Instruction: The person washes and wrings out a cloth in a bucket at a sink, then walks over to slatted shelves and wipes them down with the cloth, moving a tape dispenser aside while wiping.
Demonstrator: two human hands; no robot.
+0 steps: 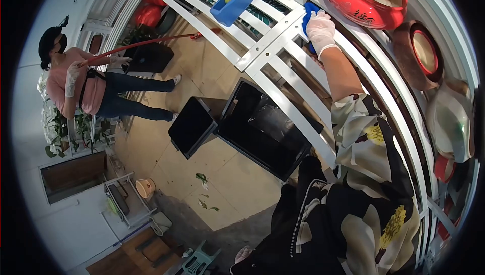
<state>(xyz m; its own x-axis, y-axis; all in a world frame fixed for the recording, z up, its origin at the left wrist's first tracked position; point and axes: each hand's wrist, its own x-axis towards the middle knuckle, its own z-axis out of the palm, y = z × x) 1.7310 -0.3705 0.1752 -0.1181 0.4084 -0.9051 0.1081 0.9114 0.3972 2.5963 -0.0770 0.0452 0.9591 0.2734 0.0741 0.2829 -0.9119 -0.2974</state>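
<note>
Far to the left, another person (pixel 91 80) stands in a pink top, with white gloves on, and has one hand on a long red pole (pixel 139 44). White flowers (pixel 46 111) are just behind that person. Lower down, a small orange bucket (pixel 145 188) is near the left edge of the tan floor (pixel 230 194), and a green stool (pixel 200 261) is down past the floor's bottom edge. Some green leaf bits (pixel 201 178) lie on the floor. A black bin (pixel 202 139) is in the middle of the floor, and a big black crate (pixel 247 155) is just beside it, at the edge of my white rack (pixel 270 37).

My left hand (pixel 244 255) is low down, by my dark clothes. I see only a bit of it, so I cannot tell how open it is or if it has something.

A blue holder (pixel 233 3) sits on the rack's slats, left of the bolted bar. My right hand (pixel 321 28) wears a white glove. Its fingers are part bent over a blue cloth (pixel 307 16), and they hold it on the rack by the end of that bar. A red pot (pixel 341 5), a brown pot (pixel 406 55) and a pale pot (pixel 449 128) stand along the rack's right edge.
</note>
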